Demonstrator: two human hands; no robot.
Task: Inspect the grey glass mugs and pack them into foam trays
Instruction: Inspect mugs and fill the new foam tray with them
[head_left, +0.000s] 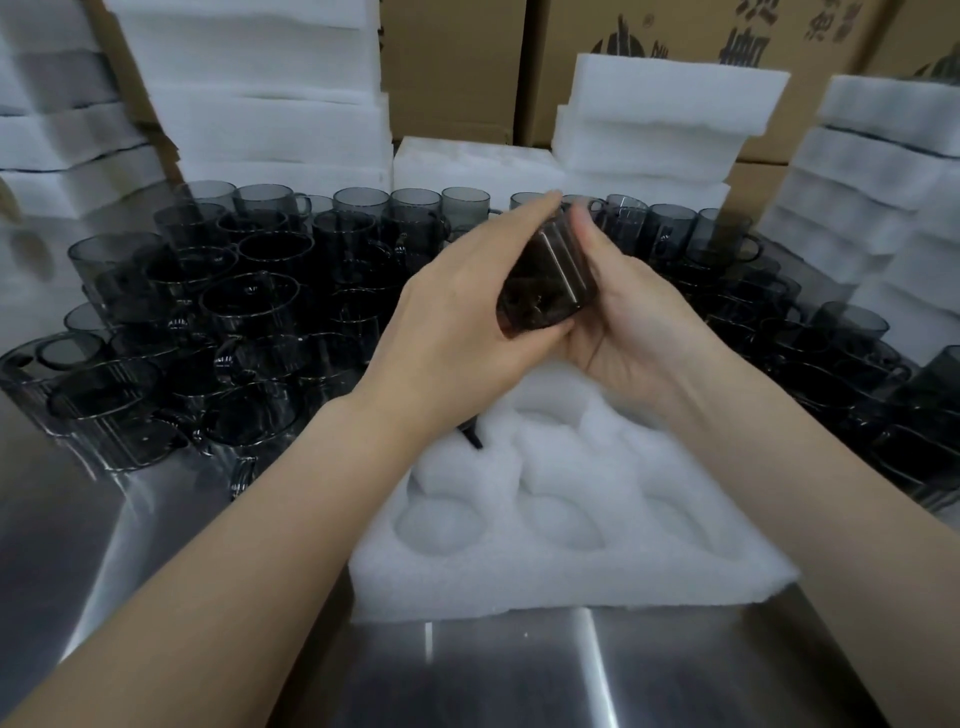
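I hold one grey glass mug (545, 280) tilted in the air between both hands, above the far end of a white foam tray (561, 566). My left hand (457, 317) grips its left side, fingers over the top and thumb under the base. My right hand (623, 317) cups it from the right and below. The tray lies on the steel table in front of me, and the round pockets I can see hold nothing. My arms hide the tray's far pockets. A dark mug handle (470, 436) pokes out beside my left wrist.
Several grey glass mugs (234, 312) crowd the table to the left, and more mugs (810, 332) stand to the right and behind. Stacks of foam trays (260, 104) rise at the back and at both sides, with cardboard boxes (457, 62) behind. The steel tabletop (519, 675) lies nearest me.
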